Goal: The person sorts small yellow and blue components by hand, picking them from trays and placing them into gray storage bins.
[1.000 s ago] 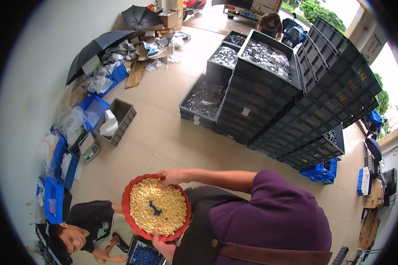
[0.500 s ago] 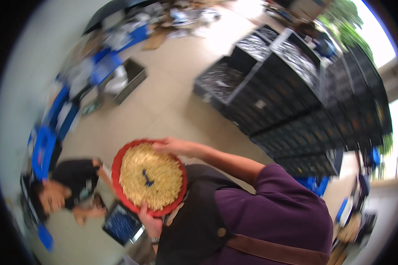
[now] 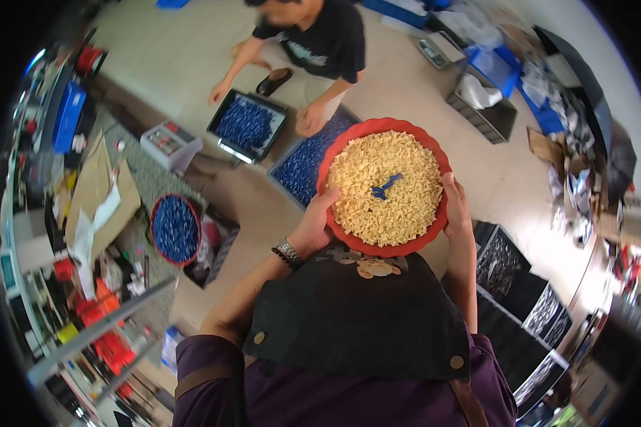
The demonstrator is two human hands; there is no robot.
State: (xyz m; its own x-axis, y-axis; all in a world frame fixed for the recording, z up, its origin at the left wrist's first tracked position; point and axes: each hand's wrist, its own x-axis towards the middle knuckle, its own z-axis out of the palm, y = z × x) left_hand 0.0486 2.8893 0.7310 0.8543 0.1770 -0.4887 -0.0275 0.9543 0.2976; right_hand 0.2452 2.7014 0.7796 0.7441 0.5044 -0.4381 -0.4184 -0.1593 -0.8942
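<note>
Above floor, hands-held red basin

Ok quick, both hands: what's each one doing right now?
Left hand: closed on the rim of the red basin of pale pieces.
Right hand: gripping the basin's opposite rim.

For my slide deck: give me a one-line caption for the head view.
Both hands, left hand and right hand, hold a red basin of pale small parts above a crouching co-worker.
</note>
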